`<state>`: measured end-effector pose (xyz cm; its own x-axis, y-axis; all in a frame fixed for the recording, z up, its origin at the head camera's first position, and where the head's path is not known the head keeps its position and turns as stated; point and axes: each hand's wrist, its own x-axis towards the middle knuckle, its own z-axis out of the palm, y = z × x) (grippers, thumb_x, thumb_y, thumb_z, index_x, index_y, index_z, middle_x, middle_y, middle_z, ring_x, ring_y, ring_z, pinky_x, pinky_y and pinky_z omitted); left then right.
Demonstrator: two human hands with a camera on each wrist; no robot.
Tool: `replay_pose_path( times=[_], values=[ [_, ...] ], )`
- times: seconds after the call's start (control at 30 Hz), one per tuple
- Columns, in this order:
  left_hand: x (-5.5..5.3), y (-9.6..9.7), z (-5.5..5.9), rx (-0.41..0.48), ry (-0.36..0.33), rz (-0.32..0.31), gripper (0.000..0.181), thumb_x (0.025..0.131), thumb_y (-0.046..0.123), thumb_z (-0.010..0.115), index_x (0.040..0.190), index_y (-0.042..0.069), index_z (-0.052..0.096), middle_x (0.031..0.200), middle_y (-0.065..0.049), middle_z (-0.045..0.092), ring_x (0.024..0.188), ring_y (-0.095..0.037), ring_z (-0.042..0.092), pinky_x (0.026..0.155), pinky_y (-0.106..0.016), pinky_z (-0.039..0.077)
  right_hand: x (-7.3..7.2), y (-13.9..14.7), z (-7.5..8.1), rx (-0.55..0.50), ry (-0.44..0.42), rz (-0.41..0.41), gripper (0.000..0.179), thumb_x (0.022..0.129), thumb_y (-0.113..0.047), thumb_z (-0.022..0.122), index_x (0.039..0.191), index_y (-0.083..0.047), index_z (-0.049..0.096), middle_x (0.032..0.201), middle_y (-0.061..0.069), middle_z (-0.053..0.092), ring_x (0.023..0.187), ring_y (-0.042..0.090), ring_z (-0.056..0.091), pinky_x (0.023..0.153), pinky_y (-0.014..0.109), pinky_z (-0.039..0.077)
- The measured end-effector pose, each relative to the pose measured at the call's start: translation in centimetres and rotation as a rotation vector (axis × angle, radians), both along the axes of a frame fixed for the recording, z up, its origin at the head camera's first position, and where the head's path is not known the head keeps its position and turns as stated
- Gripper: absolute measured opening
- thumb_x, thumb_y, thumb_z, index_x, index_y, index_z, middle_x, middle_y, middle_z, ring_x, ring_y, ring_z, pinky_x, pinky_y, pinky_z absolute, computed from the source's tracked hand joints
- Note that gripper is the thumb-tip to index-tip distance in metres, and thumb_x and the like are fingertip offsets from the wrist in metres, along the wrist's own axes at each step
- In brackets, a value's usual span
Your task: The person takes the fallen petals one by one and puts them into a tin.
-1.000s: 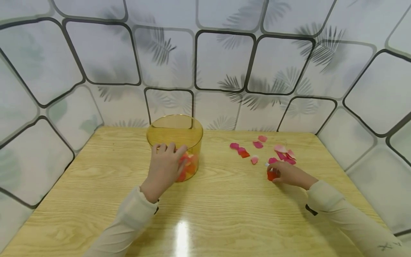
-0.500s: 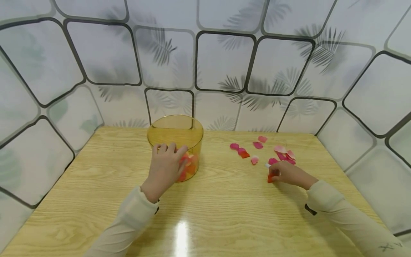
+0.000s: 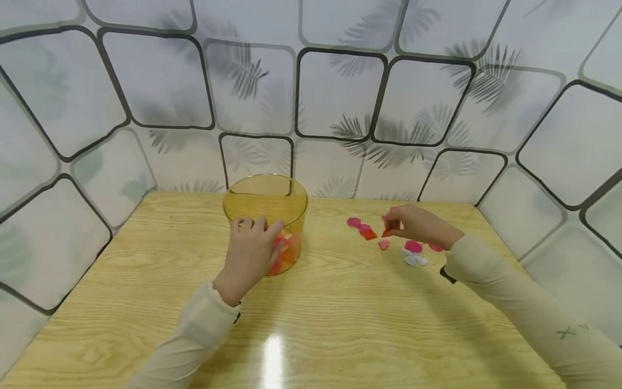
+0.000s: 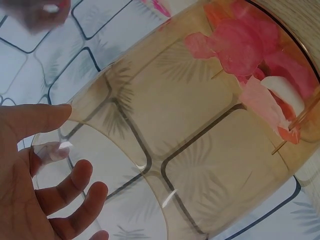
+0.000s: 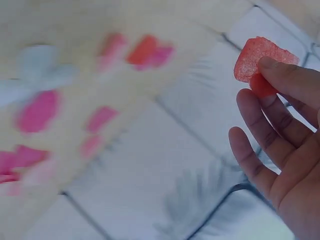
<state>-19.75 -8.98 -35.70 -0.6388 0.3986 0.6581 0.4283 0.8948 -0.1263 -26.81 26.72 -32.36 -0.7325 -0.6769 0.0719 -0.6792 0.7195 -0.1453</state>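
Note:
A clear amber plastic bucket [image 3: 264, 210] stands left of centre, with red, pink and orange petals [image 4: 242, 47] lying at its bottom. My left hand [image 3: 250, 251] holds its near rim, fingers curled over the edge and the thumb on the right side. Raised above the table, my right hand [image 3: 420, 224] pinches a red petal [image 5: 262, 57] between thumb and fingertips. Below that hand, white petals [image 3: 414, 257] lie beside a magenta petal [image 3: 413, 246].
Loose pink and red petals [image 3: 367, 233] are scattered across the right half of the wooden table [image 3: 330, 324], some partly hidden behind my right hand. A patterned backdrop [image 3: 340, 92] encloses the back and both sides.
My right hand has risen and moved left and farther back with the red petal, uncovering the white petals. My left hand and the bucket stay put.

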Motion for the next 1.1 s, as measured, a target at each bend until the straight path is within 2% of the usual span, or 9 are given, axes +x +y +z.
replay_pose_path(
  times=[0.13, 0.23, 0.4, 0.57, 0.8, 0.93, 1.1],
  values=[
    [0.0, 0.0, 0.0, 0.006, -0.008, -0.005, 0.035, 0.074, 0.032, 0.079, 0.095, 0.016, 0.054, 0.078, -0.007, 0.056, 0.071, -0.03, 0.056, 0.08, -0.048, 0.044, -1.4, -4.2, 3.1, -0.003, 0.08, 0.073, 0.011, 0.077, -0.006, 0.074, 0.074, -0.01, 0.064, 0.071, 0.0, 0.063, 0.065, 0.01, 0.056, 0.064, 0.03, 0.049],
    [-0.1, 0.0, -0.1, 0.007, -0.01, -0.007, 0.035, 0.074, 0.033, 0.078, 0.095, 0.016, 0.054, 0.078, -0.007, 0.056, 0.071, -0.03, 0.056, 0.08, -0.048, 0.044, -2.2, -7.4, 4.8, -0.023, 0.092, 0.129, 0.008, 0.079, -0.008, 0.073, 0.076, -0.01, 0.066, 0.073, 0.0, 0.064, 0.067, 0.011, 0.057, 0.067, 0.031, 0.05],
    [-0.1, -0.1, -0.1, 0.012, -0.002, -0.009, 0.036, 0.074, 0.034, 0.079, 0.095, 0.017, 0.055, 0.077, -0.007, 0.056, 0.07, -0.03, 0.056, 0.079, -0.047, 0.044, -2.7, -12.3, 6.7, -0.049, 0.087, 0.19, 0.005, 0.082, -0.01, 0.07, 0.079, -0.01, 0.067, 0.077, 0.003, 0.066, 0.07, 0.015, 0.059, 0.07, 0.031, 0.05],
    [-0.1, -0.1, 0.0, 0.022, -0.006, -0.008, 0.036, 0.074, 0.031, 0.079, 0.095, 0.016, 0.054, 0.076, -0.006, 0.055, 0.07, -0.03, 0.056, 0.079, -0.048, 0.044, -3.3, -16.6, 6.8, -0.043, 0.089, 0.241, 0.007, 0.083, -0.01, 0.069, 0.078, -0.008, 0.066, 0.076, 0.005, 0.066, 0.07, 0.016, 0.059, 0.07, 0.031, 0.05],
    [-0.1, 0.0, 0.0, 0.018, -0.029, -0.009, 0.034, 0.076, 0.03, 0.077, 0.099, 0.016, 0.056, 0.077, -0.006, 0.055, 0.071, -0.029, 0.056, 0.08, -0.048, 0.043, -3.8, -20.0, 5.8, 0.061, 0.041, 0.226, 0.005, 0.086, -0.012, 0.067, 0.086, -0.008, 0.068, 0.084, 0.005, 0.068, 0.077, 0.017, 0.062, 0.074, 0.029, 0.051],
    [-0.1, 0.1, 0.0, 0.011, -0.026, -0.003, 0.034, 0.076, 0.031, 0.078, 0.097, 0.016, 0.055, 0.078, -0.006, 0.056, 0.071, -0.03, 0.057, 0.08, -0.048, 0.044, -3.6, -20.0, 5.7, 0.07, 0.043, 0.214, 0.006, 0.086, -0.013, 0.067, 0.088, -0.007, 0.068, 0.086, 0.006, 0.068, 0.079, 0.018, 0.062, 0.075, 0.03, 0.051],
    [0.0, 0.0, 0.1, 0.012, -0.018, 0.002, 0.036, 0.074, 0.031, 0.079, 0.097, 0.016, 0.056, 0.077, -0.006, 0.056, 0.071, -0.03, 0.057, 0.08, -0.049, 0.044, -3.3, -17.7, 6.3, -0.018, 0.065, 0.199, 0.006, 0.086, -0.012, 0.066, 0.088, -0.007, 0.068, 0.086, 0.006, 0.067, 0.08, 0.02, 0.062, 0.077, 0.031, 0.05]
  ],
)
